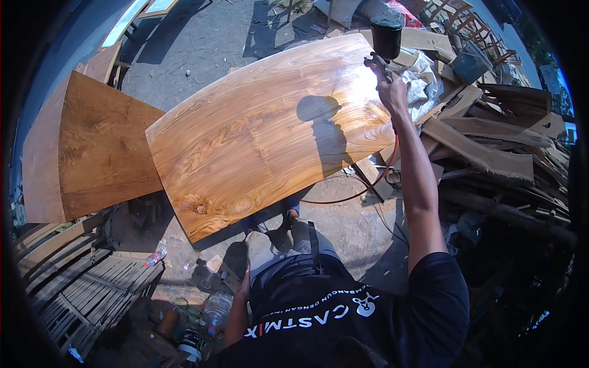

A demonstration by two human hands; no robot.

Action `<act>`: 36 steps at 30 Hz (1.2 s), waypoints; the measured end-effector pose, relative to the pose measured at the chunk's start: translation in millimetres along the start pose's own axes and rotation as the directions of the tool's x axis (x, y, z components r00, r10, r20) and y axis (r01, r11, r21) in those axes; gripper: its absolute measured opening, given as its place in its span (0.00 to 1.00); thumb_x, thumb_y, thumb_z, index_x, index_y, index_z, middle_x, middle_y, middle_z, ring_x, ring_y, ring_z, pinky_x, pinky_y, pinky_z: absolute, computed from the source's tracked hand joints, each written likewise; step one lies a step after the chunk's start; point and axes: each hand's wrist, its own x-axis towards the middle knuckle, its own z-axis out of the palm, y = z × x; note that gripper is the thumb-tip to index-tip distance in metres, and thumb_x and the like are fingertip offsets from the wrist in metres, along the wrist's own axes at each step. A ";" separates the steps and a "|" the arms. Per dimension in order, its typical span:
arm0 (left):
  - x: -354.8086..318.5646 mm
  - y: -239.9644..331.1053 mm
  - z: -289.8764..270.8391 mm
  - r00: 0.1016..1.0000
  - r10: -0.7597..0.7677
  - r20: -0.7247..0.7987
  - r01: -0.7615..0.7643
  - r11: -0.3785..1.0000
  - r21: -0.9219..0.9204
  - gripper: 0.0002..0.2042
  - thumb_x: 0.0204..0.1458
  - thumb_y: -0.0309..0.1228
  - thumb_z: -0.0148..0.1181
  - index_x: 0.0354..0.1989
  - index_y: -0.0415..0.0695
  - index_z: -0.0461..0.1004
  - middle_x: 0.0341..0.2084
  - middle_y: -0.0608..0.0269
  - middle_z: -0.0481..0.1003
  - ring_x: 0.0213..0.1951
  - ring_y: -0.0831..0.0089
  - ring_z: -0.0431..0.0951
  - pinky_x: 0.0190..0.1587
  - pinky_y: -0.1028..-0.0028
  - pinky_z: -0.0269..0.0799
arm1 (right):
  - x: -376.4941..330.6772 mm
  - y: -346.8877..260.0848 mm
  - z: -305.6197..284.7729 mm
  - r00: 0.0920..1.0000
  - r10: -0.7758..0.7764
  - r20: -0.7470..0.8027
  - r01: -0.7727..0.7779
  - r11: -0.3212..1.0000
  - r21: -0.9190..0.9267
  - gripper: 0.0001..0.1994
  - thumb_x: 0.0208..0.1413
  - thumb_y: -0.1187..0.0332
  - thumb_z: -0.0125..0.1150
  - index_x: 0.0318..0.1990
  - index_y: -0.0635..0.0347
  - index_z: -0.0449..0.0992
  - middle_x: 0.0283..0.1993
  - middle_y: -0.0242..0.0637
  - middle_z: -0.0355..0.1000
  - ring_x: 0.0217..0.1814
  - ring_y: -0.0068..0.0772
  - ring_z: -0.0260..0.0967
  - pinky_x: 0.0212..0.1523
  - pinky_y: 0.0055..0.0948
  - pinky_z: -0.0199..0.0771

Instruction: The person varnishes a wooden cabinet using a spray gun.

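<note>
right hand [391, 91] closed around spray gun [385, 43], raised over far right end of glossy wooden tabletop [257, 129] | left hand [244, 288] by the thigh, grip cannot be told | gun's dark cup upright on top, contents hidden | plastic bottles [216, 310] and a can [191, 345] on the ground near left arm
</note>
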 end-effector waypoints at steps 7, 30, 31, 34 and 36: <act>-27.2 18.2 -11.6 0.983 0.045 -0.179 -0.017 0.988 0.156 0.42 0.58 0.68 0.51 0.60 0.36 0.74 0.53 0.50 0.78 0.52 0.61 0.77 0.54 0.62 0.73 | -44.5 -45.9 37.3 0.988 -0.044 0.148 0.041 0.999 0.026 0.30 0.61 0.42 0.61 0.39 0.68 0.81 0.27 0.56 0.76 0.30 0.53 0.74 0.36 0.46 0.70; 30.8 -54.4 -111.0 0.850 0.357 -0.388 -0.287 0.930 0.228 0.28 0.62 0.55 0.54 0.56 0.41 0.78 0.48 0.47 0.81 0.54 0.58 0.79 0.58 0.63 0.70 | -197.7 -240.3 180.1 0.816 -0.384 0.433 0.363 0.922 0.132 0.25 0.63 0.47 0.61 0.38 0.68 0.79 0.32 0.63 0.75 0.41 0.70 0.75 0.40 0.52 0.72; 30.8 -56.8 -111.7 0.841 0.365 -0.400 -0.283 0.926 0.249 0.28 0.62 0.54 0.54 0.56 0.41 0.78 0.48 0.48 0.81 0.53 0.59 0.80 0.58 0.63 0.70 | -204.6 -247.3 186.3 0.805 -0.399 0.438 0.375 0.916 0.145 0.25 0.63 0.47 0.61 0.38 0.68 0.79 0.32 0.63 0.75 0.41 0.70 0.75 0.40 0.52 0.71; 30.8 -62.2 -112.1 0.869 0.312 -0.383 -0.243 0.945 0.217 0.29 0.62 0.53 0.54 0.57 0.39 0.77 0.46 0.50 0.82 0.50 0.63 0.80 0.55 0.65 0.72 | -223.5 -270.1 203.5 0.776 -0.429 0.462 0.394 0.902 0.177 0.26 0.63 0.47 0.61 0.36 0.69 0.78 0.30 0.64 0.74 0.38 0.69 0.75 0.39 0.52 0.70; 28.8 -64.7 -114.4 0.881 0.280 -0.381 -0.214 0.955 0.206 0.29 0.62 0.53 0.54 0.57 0.39 0.77 0.44 0.51 0.82 0.47 0.65 0.81 0.53 0.66 0.73 | -236.5 -286.9 214.9 0.751 -0.440 0.493 0.402 0.896 0.187 0.28 0.62 0.46 0.61 0.35 0.70 0.78 0.29 0.64 0.74 0.36 0.68 0.75 0.38 0.52 0.70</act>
